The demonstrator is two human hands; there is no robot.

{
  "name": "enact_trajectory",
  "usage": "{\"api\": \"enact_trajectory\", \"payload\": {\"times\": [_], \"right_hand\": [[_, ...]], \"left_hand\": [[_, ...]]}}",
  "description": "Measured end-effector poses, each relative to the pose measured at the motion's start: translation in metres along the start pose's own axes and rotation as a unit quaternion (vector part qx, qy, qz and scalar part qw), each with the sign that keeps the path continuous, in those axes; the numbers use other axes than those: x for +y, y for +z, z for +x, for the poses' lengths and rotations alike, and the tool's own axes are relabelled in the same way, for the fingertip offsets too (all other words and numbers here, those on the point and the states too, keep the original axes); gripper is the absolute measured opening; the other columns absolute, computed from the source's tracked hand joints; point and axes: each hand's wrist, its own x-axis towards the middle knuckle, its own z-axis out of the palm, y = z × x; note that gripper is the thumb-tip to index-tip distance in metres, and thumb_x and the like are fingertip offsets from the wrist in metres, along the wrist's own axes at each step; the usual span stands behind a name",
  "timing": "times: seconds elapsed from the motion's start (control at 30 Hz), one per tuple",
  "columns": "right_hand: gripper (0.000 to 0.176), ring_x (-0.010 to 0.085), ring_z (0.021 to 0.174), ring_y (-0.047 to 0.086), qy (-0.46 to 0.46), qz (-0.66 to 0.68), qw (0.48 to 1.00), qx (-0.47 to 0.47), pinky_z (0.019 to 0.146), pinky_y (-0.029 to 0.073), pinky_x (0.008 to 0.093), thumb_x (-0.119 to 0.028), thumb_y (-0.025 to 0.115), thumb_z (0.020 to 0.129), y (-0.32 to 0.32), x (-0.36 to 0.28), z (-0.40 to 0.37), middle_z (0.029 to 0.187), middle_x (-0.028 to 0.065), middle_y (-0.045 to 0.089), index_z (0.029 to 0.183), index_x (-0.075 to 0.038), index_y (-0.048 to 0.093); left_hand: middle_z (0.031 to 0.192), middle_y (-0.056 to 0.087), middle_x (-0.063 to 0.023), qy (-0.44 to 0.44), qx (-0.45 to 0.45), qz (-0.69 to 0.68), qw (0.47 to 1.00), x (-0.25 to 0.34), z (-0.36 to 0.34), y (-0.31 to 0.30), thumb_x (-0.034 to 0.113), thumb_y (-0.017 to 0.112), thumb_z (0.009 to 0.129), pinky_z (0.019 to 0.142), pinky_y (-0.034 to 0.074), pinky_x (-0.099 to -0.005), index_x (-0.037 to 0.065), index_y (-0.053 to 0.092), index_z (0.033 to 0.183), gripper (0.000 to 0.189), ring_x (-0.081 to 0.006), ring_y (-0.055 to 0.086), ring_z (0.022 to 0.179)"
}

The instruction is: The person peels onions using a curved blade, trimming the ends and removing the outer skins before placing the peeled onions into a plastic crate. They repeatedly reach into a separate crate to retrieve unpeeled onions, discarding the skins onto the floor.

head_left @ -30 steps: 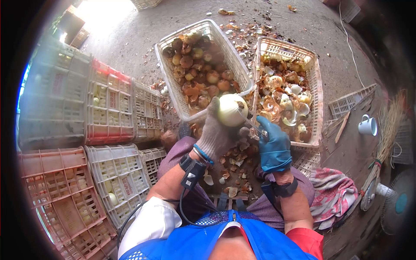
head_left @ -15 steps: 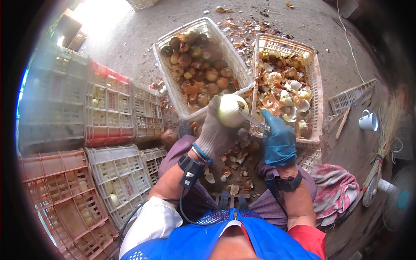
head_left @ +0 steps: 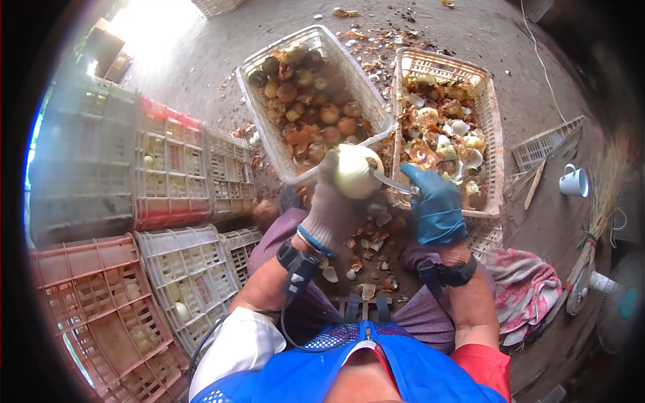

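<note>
My left hand (head_left: 329, 211), in a pale knitted glove, is closed around a peeled, whitish onion (head_left: 356, 172). A dark root end shows on the onion's right side. In a blue rubber glove, my right hand (head_left: 435, 209) grips a knife (head_left: 395, 183) whose handle is mostly hidden by the fingers. The blade points left, and its tip is at the onion's root end. Beyond my left hand stands a white crate of unpeeled brown onions (head_left: 328, 115). Just past my right hand is a second crate (head_left: 496, 134) with skins and peelings (head_left: 437, 144).
Stacked crates with pale onions (head_left: 171, 164) line my left side. Loose skins (head_left: 369, 245) litter the floor between my knees. To the right are a white mug (head_left: 573, 181), a pink-and-white cloth (head_left: 521, 289), a straw broom (head_left: 594, 215) and a fan (head_left: 621, 302).
My right hand has shifted slightly to the right, with the knife blade still at the onion. The onion has moved a little to the left in my left hand.
</note>
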Motion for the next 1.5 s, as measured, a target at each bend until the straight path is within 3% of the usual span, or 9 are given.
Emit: {"api": "enact_trajectory", "payload": {"times": [0.2, 0.43, 0.57, 0.77, 0.87, 0.9, 0.97, 1.27, 1.5], "right_hand": [[0.043, 0.0313, 0.075, 0.071, 0.007, -0.047, 0.999, -0.018, 0.069, 0.057, 0.0438, -0.001, 0.065, 0.084, -0.006, 0.005, 0.002, 0.092, 0.0131, 0.072, 0.124, -0.015, 0.071], [0.039, 0.023, 0.078, 0.072, 0.14, 0.352, 0.919, -0.111, 0.076, 0.058, 0.0384, 0.001, 0.067, 0.084, 0.032, 0.004, -0.026, 0.105, 0.0148, 0.075, 0.121, -0.011, 0.072], [0.04, 0.0293, 0.074, 0.071, 0.066, 0.054, 0.996, 0.018, 0.067, 0.057, 0.044, -0.005, 0.065, 0.087, 0.013, 0.002, -0.015, 0.09, 0.0138, 0.071, 0.125, -0.014, 0.069], [0.043, 0.0322, 0.07, 0.069, 0.057, -0.278, 0.959, 0.02, 0.055, 0.053, 0.043, -0.003, 0.062, 0.086, 0.011, 0.007, 0.002, 0.081, 0.0125, 0.068, 0.125, -0.019, 0.067], [0.036, 0.0218, 0.067, 0.068, 0.034, -0.022, 0.995, 0.096, 0.057, 0.054, 0.0358, -0.004, 0.064, 0.092, 0.031, 0.01, -0.007, 0.079, 0.0078, 0.068, 0.125, -0.016, 0.068], [0.033, 0.0181, 0.068, 0.066, 0.146, 0.124, 0.981, 0.015, 0.06, 0.054, 0.0336, -0.007, 0.065, 0.094, 0.031, 0.01, -0.007, 0.08, 0.0056, 0.068, 0.126, -0.015, 0.068], [0.03, 0.0106, 0.069, 0.062, 0.356, 0.395, 0.835, -0.143, 0.064, 0.053, 0.0292, -0.013, 0.068, 0.098, 0.03, 0.007, -0.009, 0.082, 0.0011, 0.067, 0.128, -0.011, 0.067], [0.034, 0.0147, 0.1, 0.069, 0.201, 0.393, 0.897, -0.01, 0.083, 0.058, 0.0305, -0.016, 0.076, 0.095, -0.009, -0.028, 0.003, 0.113, 0.0135, 0.074, 0.126, -0.002, 0.069], [0.018, 0.0157, 0.091, 0.071, 0.232, 0.332, 0.914, 0.024, 0.077, 0.058, 0.0308, -0.009, 0.071, 0.096, -0.021, -0.019, 0.001, 0.107, 0.0138, 0.074, 0.111, -0.001, 0.071]], "left_hand": [[0.105, 0.067, -0.0129, -0.042, 0.029, -0.063, 0.997, 0.002, -0.009, 0.025, 0.075, 0.049, 0.094, 0.062, 0.055, -0.0377, 0.011, 0.058, 0.128, 0.073, -0.0277, 0.068, 0.078], [0.113, 0.066, -0.0128, -0.002, -0.082, -0.022, 0.996, -0.006, 0.007, -0.004, 0.077, 0.053, 0.089, 0.065, 0.05, -0.0347, 0.014, 0.058, 0.131, 0.075, -0.0279, 0.065, 0.09], [0.112, 0.067, -0.0104, 0.001, 0.024, -0.05, 0.998, -0.011, 0.012, 0.003, 0.075, 0.052, 0.091, 0.06, 0.052, -0.0326, 0.015, 0.059, 0.131, 0.073, -0.0273, 0.066, 0.089], [0.109, 0.067, -0.0104, -0.021, 0.047, -0.117, 0.992, -0.012, 0.007, 0.015, 0.074, 0.051, 0.092, 0.054, 0.055, -0.0316, 0.014, 0.059, 0.129, 0.071, -0.0276, 0.068, 0.084], [0.108, 0.067, -0.0123, -0.005, 0.042, -0.093, 0.995, -0.01, 0.009, 0.01, 0.073, 0.053, 0.092, 0.059, 0.057, -0.0331, 0.012, 0.059, 0.13, 0.073, -0.0285, 0.069, 0.085], [0.108, 0.067, -0.0129, 0.003, 0.031, -0.086, 0.996, -0.009, 0.01, 0.008, 0.074, 0.053, 0.092, 0.061, 0.058, -0.0339, 0.011, 0.058, 0.13, 0.074, -0.0285, 0.069, 0.085], [0.108, 0.068, -0.0141, 0.009, 0.012, -0.065, 0.998, -0.007, 0.008, 0.001, 0.074, 0.054, 0.091, 0.064, 0.059, -0.0354, 0.01, 0.057, 0.131, 0.076, -0.0287, 0.07, 0.086], [0.113, 0.068, -0.0128, -0.038, -0.16, 0.05, 0.985, -0.016, 0.015, -0.019, 0.069, 0.061, 0.093, 0.075, 0.059, -0.0409, 0.009, 0.055, 0.136, 0.074, -0.029, 0.069, 0.095], [0.128, 0.065, -0.0146, -0.031, -0.122, 0.077, 0.989, -0.022, 0.003, -0.002, 0.058, 0.067, 0.092, 0.084, 0.06, -0.0428, 0.009, 0.05, 0.144, 0.073, -0.0304, 0.068, 0.111]]}}
